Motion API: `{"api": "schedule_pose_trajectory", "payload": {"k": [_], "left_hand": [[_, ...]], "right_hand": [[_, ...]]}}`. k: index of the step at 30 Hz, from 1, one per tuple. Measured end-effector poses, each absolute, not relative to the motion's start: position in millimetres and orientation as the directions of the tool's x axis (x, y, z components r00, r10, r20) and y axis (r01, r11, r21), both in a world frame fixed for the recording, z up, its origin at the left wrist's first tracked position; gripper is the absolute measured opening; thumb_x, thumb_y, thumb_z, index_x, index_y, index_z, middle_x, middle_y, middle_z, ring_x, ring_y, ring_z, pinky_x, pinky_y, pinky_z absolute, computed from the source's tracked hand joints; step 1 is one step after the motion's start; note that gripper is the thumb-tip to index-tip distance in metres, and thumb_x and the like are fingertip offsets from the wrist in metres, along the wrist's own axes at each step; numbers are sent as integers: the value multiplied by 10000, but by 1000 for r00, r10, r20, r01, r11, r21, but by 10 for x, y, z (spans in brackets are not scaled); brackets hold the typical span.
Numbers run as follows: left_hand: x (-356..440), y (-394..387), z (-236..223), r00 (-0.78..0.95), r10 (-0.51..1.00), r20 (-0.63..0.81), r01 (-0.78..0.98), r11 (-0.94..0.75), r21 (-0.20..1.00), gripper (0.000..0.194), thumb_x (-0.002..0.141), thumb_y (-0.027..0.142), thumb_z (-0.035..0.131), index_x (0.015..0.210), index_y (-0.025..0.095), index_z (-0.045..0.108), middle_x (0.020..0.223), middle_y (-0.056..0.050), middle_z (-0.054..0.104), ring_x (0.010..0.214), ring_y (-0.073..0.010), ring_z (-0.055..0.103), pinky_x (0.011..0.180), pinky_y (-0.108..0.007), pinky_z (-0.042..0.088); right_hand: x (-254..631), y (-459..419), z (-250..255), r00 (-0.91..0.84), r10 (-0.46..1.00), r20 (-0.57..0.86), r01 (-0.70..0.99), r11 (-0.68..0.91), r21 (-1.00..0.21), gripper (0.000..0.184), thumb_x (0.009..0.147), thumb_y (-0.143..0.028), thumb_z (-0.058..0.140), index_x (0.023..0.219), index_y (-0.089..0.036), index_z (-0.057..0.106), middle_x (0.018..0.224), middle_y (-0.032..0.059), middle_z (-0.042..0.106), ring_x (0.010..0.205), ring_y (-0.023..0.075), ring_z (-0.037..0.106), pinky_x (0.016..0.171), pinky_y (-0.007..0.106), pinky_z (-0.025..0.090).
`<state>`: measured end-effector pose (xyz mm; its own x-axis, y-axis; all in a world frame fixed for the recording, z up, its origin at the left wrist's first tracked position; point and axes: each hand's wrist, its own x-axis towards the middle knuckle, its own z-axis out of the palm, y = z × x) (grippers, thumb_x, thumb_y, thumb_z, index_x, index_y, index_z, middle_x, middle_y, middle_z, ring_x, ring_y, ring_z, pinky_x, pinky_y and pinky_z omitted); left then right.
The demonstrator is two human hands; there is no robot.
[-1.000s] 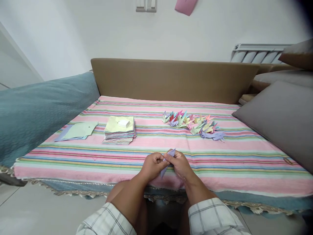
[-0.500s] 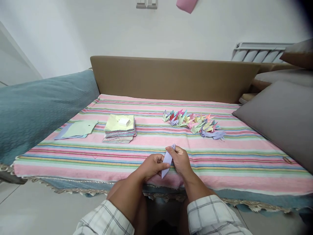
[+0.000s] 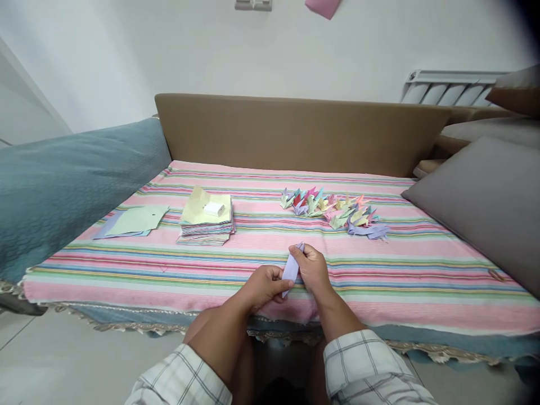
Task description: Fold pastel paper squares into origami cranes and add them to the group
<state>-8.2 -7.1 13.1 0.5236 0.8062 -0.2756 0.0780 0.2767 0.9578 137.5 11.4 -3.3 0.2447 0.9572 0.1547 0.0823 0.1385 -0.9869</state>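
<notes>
Just above the near edge of the striped cloth (image 3: 139,281), right between both hands, is a narrow strip of folded purple paper (image 3: 291,270). Call the backrest (image 3: 295,135) 12 o'clock: the strip's long axis runs roughly 1 to 7, so it's tipped a bit off straight-ahead. Right hand (image 3: 314,271) comes in from the 2 o'clock side and pinches the far end, thumb on top. Left hand (image 3: 262,288) sits on the 8 o'clock side, thumb pressed over the near end. Neither one is closer really, both are touching it, but the left grips the end nearer the body. Can't tell what the fingers underneath are doing, they're mostly hidden. From the hands, the paper stack (image 3: 205,233) with a little white block (image 3: 214,208) on it is around 10 o'clock, and the folded paper cranes (image 3: 314,203) are about 1 o'clock, well apart from the strip.
</notes>
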Motion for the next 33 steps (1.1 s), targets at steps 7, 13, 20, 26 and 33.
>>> {"api": "schedule_pose_trajectory", "payload": {"k": [7, 13, 20, 26, 33], "left_hand": [[-214, -24, 224, 617, 687, -383, 342, 205, 917, 400, 575, 502, 714, 641, 134, 573, 488, 33, 556, 453, -87, 497, 489, -212, 408], [-304, -31, 313, 650, 642, -407, 437, 123, 891, 360, 619, 493, 685, 587, 148, 586, 471, 30, 547, 425, -86, 469, 437, -202, 339], [-349, 38, 293, 487, 872, 47, 236, -184, 954, 248, 746, 394, 614, 789, 151, 635, 715, -14, 614, 644, -122, 547, 599, -234, 417], [-250, 125, 149, 491, 802, 340, 432, -564, 704, 145, 776, 121, 530, 882, 177, 611, 835, -28, 577, 810, -152, 543, 741, -276, 429], [-164, 148, 4, 490, 802, 341, 645, -597, 477, 123, 740, 150, 607, 842, 186, 666, 852, -45, 543, 849, -190, 502, 778, -329, 405]], "right_hand": [[1366, 106, 10, 146, 968, 205, 231, 168, -958, 360, 744, -506, 588, 615, -173, 550, 545, -39, 477, 531, 108, 421, 514, 226, 350], [1359, 115, 32, 119, 969, 217, 257, 181, -949, 356, 743, -498, 587, 593, -177, 551, 533, -41, 468, 529, 109, 412, 521, 231, 340], [1530, 253, -8, 33, 987, 158, 334, 138, -932, 339, 745, -491, 586, 654, -166, 613, 565, -30, 532, 553, 121, 464, 530, 234, 346], [1491, 285, -97, -65, 985, 162, 480, 173, -860, 445, 727, -395, 631, 1130, -213, 581, 666, -33, 599, 590, 139, 525, 557, 241, 379], [1428, 260, -142, 20, 902, 431, 660, 311, -684, 414, 712, -289, 638, 1105, -197, 546, 943, 67, 597, 855, 212, 550, 741, 334, 448]]}}
